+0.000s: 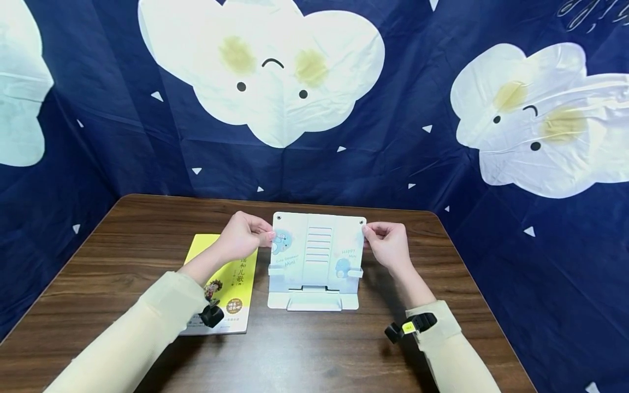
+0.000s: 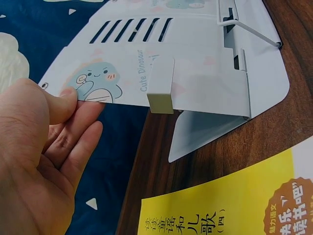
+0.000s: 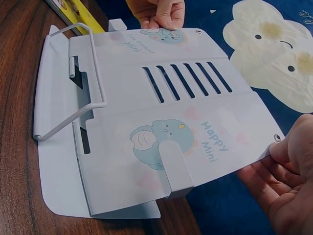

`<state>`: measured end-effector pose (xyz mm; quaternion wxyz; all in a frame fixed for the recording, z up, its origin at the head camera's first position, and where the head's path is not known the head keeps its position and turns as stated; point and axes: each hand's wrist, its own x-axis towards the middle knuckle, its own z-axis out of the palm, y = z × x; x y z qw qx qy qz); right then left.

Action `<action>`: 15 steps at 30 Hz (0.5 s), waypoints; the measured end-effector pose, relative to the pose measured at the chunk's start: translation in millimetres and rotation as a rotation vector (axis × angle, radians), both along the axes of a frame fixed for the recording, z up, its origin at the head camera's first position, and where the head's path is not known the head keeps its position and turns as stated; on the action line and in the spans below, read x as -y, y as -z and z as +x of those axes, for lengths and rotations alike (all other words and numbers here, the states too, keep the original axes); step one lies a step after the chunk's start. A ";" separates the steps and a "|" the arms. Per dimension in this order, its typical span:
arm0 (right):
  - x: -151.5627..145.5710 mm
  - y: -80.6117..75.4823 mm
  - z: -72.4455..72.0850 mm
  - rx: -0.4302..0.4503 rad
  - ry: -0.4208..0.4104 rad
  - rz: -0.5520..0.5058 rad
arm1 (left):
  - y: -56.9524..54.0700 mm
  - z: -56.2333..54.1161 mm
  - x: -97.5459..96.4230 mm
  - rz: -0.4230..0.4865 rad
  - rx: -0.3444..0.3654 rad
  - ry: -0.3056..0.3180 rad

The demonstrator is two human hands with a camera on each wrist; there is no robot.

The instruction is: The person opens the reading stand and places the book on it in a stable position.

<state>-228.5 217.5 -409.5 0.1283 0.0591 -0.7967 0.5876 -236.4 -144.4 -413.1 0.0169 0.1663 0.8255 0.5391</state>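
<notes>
A pale white-blue book stand (image 1: 319,245) with cartoon dinosaurs, slots and side clips is on the wooden table, its back panel tilted up from its base plate (image 2: 274,81). My left hand (image 1: 244,234) pinches the panel's left edge between thumb and fingers, near the dinosaur picture. On the opposite edge, my right hand (image 1: 390,243) pinches close to the upper corner, by a small round eyelet (image 3: 278,137). A white wire bar (image 3: 93,73) sticks out at the stand's lower front. Behind the panel, a support plate (image 2: 200,134) shows partly from the left wrist.
A yellow book (image 1: 245,278) with Chinese print lies left of the stand, partly under my left forearm. The brown wooden table (image 1: 304,355) ends at a dark blue curtain (image 1: 123,125) with white clouds. Each wrist wears a small black camera (image 1: 211,315).
</notes>
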 end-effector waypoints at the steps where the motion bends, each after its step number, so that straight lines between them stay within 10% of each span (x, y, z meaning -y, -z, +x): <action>1: 0.1 0.0 -0.3 0.002 0.003 0.004 | -0.1 0.3 0.1 0.000 -0.001 0.001; 15: 1.2 -0.5 -1.9 -0.004 0.007 0.018 | -1.1 2.8 0.1 0.017 0.009 0.003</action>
